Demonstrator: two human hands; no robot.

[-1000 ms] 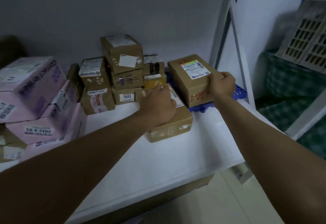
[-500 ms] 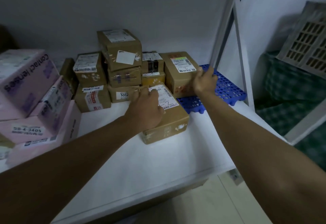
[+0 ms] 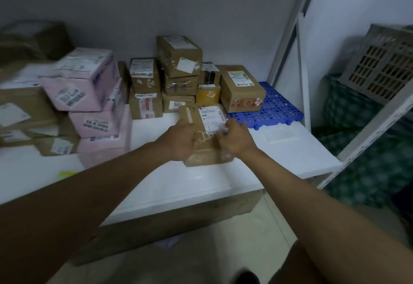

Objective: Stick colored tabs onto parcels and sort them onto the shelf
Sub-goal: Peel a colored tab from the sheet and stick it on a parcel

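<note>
A brown cardboard parcel with a white shipping label lies on the white shelf board in front of me. My left hand grips its left side and my right hand holds its right edge, fingers over the label. Behind it, a second brown parcel with a label that has a green strip sits partly on a blue perforated mat. A yellow-green tab lies at the left on the shelf.
Several stacked brown boxes stand against the back wall. Pink boxes pile up at the left. A white shelf upright rises at the right, with a grey crate beyond it.
My right hand let go of the parcel on the blue mat and came down to the near parcel's right edge. My left hand shifted to its left side.
</note>
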